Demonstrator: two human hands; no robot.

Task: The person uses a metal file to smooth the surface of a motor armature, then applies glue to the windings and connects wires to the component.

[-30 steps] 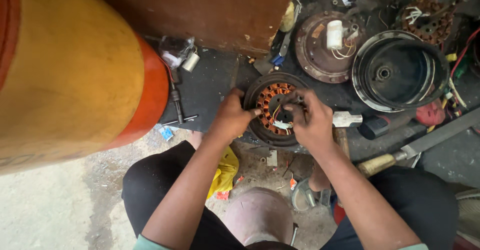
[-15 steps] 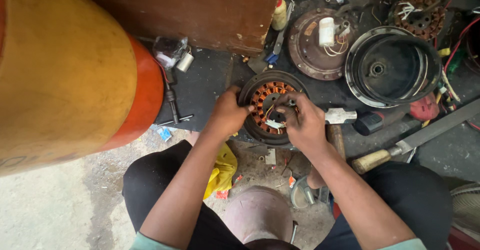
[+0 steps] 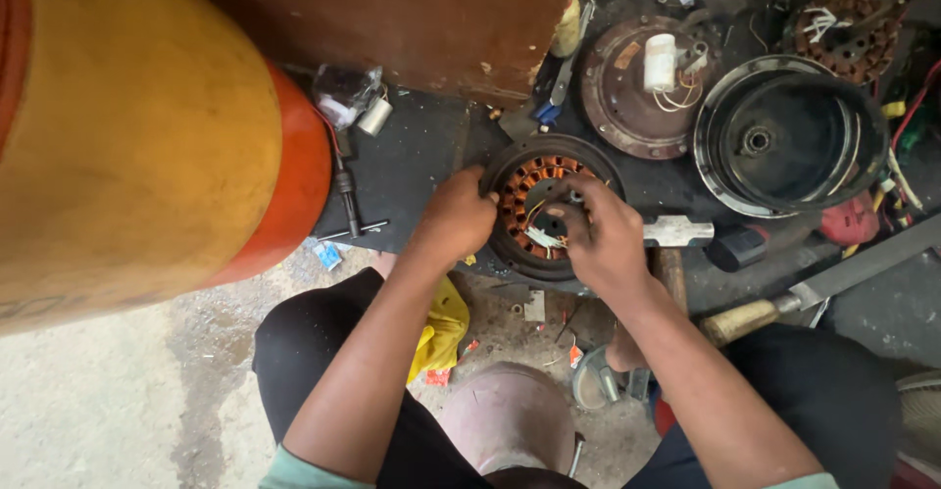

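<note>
Left hand (image 3: 459, 217) and right hand (image 3: 600, 237) both grip one copper-wound stator (image 3: 545, 205), beside two round motor covers (image 3: 789, 136).

Stator (image 3: 534, 195): copper-orange windings in a ring pattern, dark rim, white leads. Cylinder (image 3: 147, 126) at 9 o'clock: yellow, orange-red base. Motor cover (image 3: 784, 136) at 2 o'clock: black, silver rim. Cloth (image 3: 439, 337): yellow.

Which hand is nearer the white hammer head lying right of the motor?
Right. The right hand sits just beside the hammer head; the left hand grips the motor's far rim.
</note>
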